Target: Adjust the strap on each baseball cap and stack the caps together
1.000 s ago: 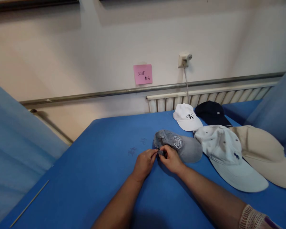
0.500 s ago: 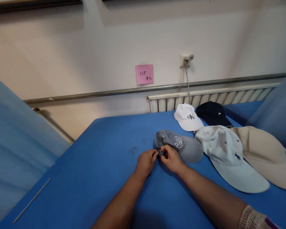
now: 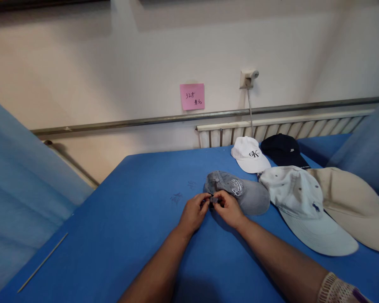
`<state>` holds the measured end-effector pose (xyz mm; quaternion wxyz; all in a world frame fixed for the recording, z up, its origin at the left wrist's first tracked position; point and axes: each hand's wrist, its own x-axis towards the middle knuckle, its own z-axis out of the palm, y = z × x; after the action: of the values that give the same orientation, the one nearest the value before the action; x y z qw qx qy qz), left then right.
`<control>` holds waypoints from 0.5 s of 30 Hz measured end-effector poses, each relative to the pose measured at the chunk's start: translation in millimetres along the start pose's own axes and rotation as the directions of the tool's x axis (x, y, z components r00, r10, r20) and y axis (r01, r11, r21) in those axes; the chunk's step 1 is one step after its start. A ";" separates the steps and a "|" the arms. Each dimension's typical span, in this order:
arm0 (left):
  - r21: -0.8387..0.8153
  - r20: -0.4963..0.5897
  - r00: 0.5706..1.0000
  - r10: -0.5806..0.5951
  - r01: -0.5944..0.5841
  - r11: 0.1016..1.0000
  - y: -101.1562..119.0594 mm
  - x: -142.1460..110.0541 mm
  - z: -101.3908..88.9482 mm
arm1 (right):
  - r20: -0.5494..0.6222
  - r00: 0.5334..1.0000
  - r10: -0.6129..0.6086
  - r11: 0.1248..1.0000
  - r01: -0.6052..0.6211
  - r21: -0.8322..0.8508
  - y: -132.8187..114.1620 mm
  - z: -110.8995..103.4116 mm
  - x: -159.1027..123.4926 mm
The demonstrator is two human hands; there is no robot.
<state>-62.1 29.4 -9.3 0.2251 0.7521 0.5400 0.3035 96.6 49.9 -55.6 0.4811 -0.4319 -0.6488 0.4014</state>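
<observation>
A grey denim cap (image 3: 240,192) with white lettering lies on the blue table (image 3: 139,235). My left hand (image 3: 193,212) and my right hand (image 3: 229,209) meet at the cap's near edge. Both pinch a small dark strap or buckle at the cap's back, fingers curled and pressed together. The strap itself is mostly hidden between my fingertips.
To the right lie a pale blue cap (image 3: 303,206), a beige cap (image 3: 350,202), a white cap (image 3: 249,153) and a dark navy cap (image 3: 282,149). A radiator (image 3: 287,126) and rail run along the wall, with a pink note (image 3: 192,96) and a plugged socket (image 3: 248,78). Blue fabric (image 3: 19,176) rises at left.
My fingers have shifted slightly on the strap and moved a little closer to the cap. The caps have not moved.
</observation>
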 end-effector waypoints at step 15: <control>0.356 0.039 0.998 -0.053 0.035 0.934 4.0 -2.3 3.4 | -0.005 0.999 0.035 0.999 -0.035 0.015 4.7 1.5 0.8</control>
<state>-57.5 26.0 -9.6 0.1050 0.7751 0.5971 0.1778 95.8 51.9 -60.1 0.4791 -0.4405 -0.6368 0.4135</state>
